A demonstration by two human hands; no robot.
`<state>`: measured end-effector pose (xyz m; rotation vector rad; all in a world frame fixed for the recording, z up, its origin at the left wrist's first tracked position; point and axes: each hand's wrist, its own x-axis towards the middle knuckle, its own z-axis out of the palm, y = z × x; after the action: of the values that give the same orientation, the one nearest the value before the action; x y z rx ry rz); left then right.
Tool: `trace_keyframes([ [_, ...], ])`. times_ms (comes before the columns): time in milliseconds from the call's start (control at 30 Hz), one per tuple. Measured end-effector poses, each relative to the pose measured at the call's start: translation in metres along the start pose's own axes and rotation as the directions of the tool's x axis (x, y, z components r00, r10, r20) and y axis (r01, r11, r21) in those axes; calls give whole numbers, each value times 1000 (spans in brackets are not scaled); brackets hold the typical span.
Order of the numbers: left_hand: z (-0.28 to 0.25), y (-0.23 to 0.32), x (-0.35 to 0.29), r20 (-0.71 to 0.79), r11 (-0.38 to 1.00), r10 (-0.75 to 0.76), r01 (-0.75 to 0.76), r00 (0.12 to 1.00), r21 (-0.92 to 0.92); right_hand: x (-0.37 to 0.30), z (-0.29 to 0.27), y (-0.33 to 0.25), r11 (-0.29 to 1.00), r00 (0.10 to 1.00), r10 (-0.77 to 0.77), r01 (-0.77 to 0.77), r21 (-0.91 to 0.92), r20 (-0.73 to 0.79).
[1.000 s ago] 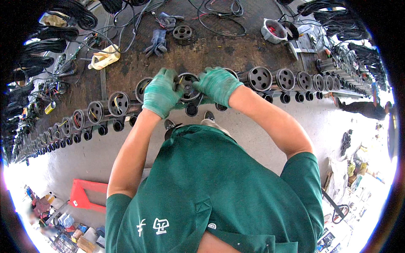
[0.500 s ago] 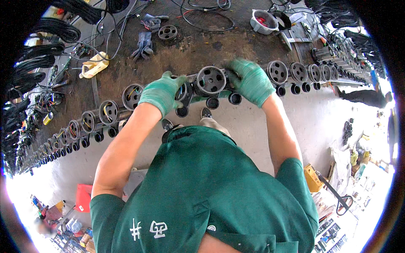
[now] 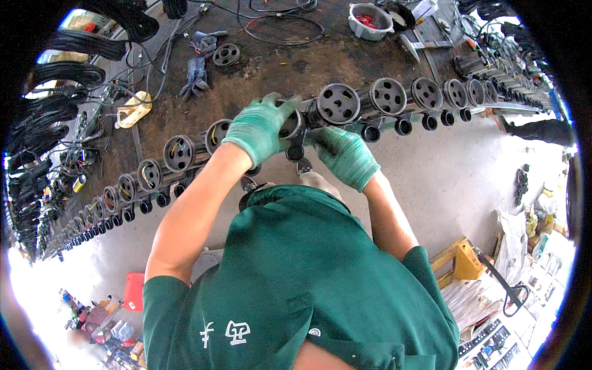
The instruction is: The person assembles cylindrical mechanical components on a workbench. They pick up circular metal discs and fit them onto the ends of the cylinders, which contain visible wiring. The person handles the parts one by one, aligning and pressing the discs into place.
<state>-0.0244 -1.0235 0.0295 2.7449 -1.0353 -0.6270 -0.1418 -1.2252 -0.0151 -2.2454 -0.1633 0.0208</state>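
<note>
My left hand (image 3: 258,128) wears a green glove and is wrapped over a dark cylindrical metal housing (image 3: 290,125) in a long row at the table's front edge. A black round cup (image 3: 295,153) hangs under that housing. My right hand (image 3: 346,158), gloved in green, is lower, in front of the row, under the adjacent cylindrical housing (image 3: 338,103), whose round end has several holes. Its fingers curl in near the black cup; what they grip is hidden. More housings (image 3: 388,96) stand to the right, and others (image 3: 179,153) with wires inside stretch left.
On the dark table (image 3: 277,71) lie a loose holed disc (image 3: 226,55), grey gloves (image 3: 196,77), a yellowish jug (image 3: 134,110) and a grey pot (image 3: 370,22) with red pieces. Coiled black cables (image 3: 77,73) line the left. A yellow pallet jack (image 3: 465,262) stands behind at right.
My left hand has shifted right along the row onto another housing. My right hand has come down and left, from over the row to its front. The view has shifted slightly.
</note>
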Motion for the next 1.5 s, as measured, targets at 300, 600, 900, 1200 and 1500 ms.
trace_keyframes([
  [300,-17,-64,-38,-234,313,-310,-133,922,-940,0,23,4,990,1000,-12,16,142,-29],
  [600,-4,-73,-42,-184,212,-285,-125,941,-969,56,53,-45,922,937,293,-224,-317,189],
  [900,-6,-104,-22,-101,109,-76,-92,992,-990,64,80,-62,903,903,387,-331,-274,188],
  [1200,-9,-108,3,-110,394,106,-144,988,-908,33,113,-35,921,919,355,-312,235,-170],
  [1500,-12,-78,4,-103,729,257,-262,961,-632,38,145,-10,964,923,232,-177,197,-306],
])
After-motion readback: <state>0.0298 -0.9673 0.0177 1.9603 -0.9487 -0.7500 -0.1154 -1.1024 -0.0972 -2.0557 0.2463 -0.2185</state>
